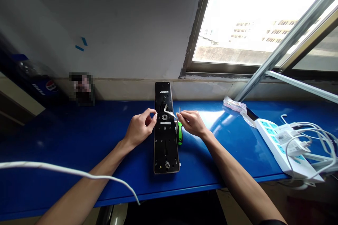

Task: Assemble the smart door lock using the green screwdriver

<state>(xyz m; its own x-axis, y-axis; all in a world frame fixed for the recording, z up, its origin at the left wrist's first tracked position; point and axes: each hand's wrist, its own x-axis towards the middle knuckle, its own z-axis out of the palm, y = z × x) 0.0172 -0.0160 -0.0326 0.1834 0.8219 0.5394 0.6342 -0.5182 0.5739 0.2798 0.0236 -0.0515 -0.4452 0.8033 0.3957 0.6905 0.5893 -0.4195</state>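
Observation:
A long black panel [166,147], like a lock's inner plate with screws and small holes, lies lengthwise on the blue table. My left hand [141,126] is at its left edge, thumb and forefinger pinched together; whether anything small is between them I cannot make out. My right hand [192,122] is closed in a pinch at the right edge, on the end of a thin white strip [169,112] that looks like a cable and runs onto the panel. Beside the panel, below my right hand, lies a green and black screwdriver [180,134]. A slim metallic piece next to it is partly hidden.
On the right, a white power strip [280,144] carries chargers and tangled white cables. A clear plastic bag [235,105] lies behind it. Another white cable [79,173] crosses over my left forearm. A Pepsi bottle [43,84] stands far left, and a metal frame bar [280,49] slants before the window.

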